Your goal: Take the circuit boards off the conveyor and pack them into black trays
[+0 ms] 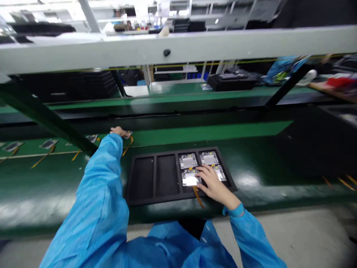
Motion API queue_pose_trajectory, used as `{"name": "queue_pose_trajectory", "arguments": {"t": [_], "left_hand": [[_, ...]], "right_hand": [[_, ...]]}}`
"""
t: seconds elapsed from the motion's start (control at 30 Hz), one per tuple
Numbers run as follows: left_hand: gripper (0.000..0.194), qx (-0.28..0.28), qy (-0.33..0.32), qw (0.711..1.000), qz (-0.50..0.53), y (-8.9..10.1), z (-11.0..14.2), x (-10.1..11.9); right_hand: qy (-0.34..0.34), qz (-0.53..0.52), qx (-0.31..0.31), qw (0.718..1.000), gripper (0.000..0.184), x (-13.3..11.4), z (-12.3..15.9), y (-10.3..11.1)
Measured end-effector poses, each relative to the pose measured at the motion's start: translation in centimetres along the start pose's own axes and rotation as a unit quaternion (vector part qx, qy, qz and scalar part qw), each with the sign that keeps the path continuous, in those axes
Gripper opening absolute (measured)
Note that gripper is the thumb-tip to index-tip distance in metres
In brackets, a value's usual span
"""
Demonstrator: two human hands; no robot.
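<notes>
A black tray (145,175) with long compartments lies on the green belt in front of me. Several small circuit boards with orange flex cables (188,161) fill its right two compartments. My right hand (213,183) lies flat on the boards at the tray's right, fingers stretched out. My left hand (118,131), arm in a blue sleeve, reaches far out over the belt and rests on another small board (127,134) with an orange cable; its fingers are mostly hidden.
More boards with orange cables (48,144) lie along the belt at the left. A grey beam (178,46) crosses overhead, with a dark diagonal strut (41,115) at left. A second green belt (173,96) runs behind, carrying a black tray stack (231,81).
</notes>
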State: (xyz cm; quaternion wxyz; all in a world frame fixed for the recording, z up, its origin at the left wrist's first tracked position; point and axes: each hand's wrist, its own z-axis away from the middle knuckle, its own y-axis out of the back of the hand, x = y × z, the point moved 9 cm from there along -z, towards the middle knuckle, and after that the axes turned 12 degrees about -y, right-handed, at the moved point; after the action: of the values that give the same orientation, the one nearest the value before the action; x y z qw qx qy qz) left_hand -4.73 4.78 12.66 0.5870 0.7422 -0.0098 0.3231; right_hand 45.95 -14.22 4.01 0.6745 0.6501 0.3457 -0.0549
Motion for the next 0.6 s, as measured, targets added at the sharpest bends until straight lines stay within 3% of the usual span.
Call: {"name": "queue_pose_trajectory", "arguments": {"t": [0.13, 0.27, 0.33, 0.4, 0.5, 0.6], "left_hand": [[0.054, -0.011, 0.000, 0.999, -0.051, 1.4, -0.5, 1.1], [0.033, 0.015, -0.093, 0.996, -0.010, 2.6, 1.7, 4.8], [0.029, 0.055, -0.152, 0.983, 0.088, 3.0, 5.2, 7.3], [0.031, 0.072, -0.191, 0.953, 0.224, 2.4, 10.0, 9.6], [0.040, 0.024, -0.219, 0.880, 0.421, -0.4, 18.4, 12.7], [0.043, -0.034, -0.217, 0.834, 0.507, -3.7, 26.0, 14.5]], "right_hand": [[-0.026, -0.026, 0.072, 0.997, 0.019, -0.5, 1.3, 1.1], [-0.049, -0.091, 0.161, 0.982, 0.015, -1.4, 2.7, 3.5], [-0.058, -0.139, 0.195, 0.969, 0.018, -2.3, 3.0, 4.8], [-0.062, -0.187, 0.220, 0.955, 0.021, -3.4, 2.9, 5.8], [-0.060, -0.239, 0.247, 0.937, 0.025, -4.9, 2.5, 6.9], [-0.061, -0.265, 0.269, 0.924, 0.028, -5.2, 2.1, 7.5]]}}
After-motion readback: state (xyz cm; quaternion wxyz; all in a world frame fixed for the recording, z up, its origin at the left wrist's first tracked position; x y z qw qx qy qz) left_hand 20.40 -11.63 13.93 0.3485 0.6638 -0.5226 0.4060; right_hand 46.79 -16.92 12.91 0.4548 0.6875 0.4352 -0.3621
